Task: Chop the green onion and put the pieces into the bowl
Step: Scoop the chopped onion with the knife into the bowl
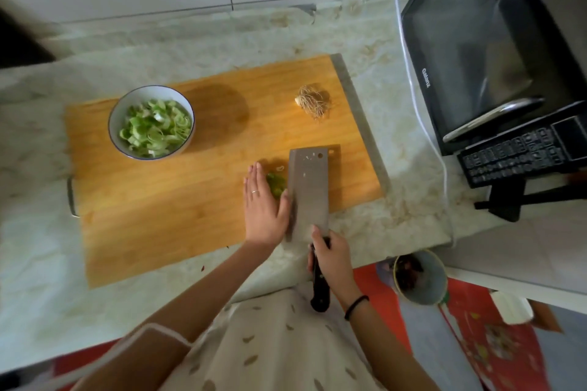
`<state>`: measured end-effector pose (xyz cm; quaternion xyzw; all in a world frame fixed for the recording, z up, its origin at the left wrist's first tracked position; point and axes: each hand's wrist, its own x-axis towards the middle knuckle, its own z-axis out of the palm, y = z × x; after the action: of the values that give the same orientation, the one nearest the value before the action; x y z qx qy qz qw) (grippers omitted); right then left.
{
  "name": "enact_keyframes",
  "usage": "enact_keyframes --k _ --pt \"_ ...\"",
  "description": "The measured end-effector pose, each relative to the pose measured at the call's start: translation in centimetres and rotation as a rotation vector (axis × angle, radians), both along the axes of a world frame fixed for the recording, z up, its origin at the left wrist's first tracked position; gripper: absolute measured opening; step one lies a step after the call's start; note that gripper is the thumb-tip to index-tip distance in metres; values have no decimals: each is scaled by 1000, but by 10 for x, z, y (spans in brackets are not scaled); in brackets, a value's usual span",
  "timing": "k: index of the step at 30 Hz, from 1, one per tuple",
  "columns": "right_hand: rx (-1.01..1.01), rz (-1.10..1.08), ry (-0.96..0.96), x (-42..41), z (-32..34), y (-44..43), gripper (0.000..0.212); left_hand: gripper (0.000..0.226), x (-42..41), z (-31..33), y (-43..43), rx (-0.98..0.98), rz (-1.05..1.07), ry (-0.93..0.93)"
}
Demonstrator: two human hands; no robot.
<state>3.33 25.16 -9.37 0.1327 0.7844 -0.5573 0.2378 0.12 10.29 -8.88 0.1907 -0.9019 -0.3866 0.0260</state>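
Note:
A white bowl (pixel 111 124) with chopped green onion pieces (pixel 155 127) stands on the left of the wooden cutting board (pixel 165 213). A small heap of chopped green onion (pixel 275 185) lies near the board's front right. My left hand (pixel 263 209) lies flat with straight fingers against the left of that heap. My right hand (pixel 333 259) grips the black handle of a cleaver (pixel 309 190), whose wide blade lies flat on the board just right of the heap. The heap sits between hand and blade.
The cut-off root end (pixel 313 101) lies at the board's back right. A black microwave (pixel 489 51) stands on the counter at right, with a white cable (pixel 413 86) beside it. A bin (pixel 421 276) sits on the floor below the counter edge.

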Motion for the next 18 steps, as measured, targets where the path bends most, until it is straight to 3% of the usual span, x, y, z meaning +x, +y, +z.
enact_keyframes --k 7,11,18 --pt "10 61 34 4 -2 -16 56 64 -30 2 27 9 -86 46" --pt "-33 28 17 0 5 -17 43 52 -31 3 25 74 -104 101" --pt "-87 147 61 -33 51 -53 39 44 -52 42 -20 156 39 357"
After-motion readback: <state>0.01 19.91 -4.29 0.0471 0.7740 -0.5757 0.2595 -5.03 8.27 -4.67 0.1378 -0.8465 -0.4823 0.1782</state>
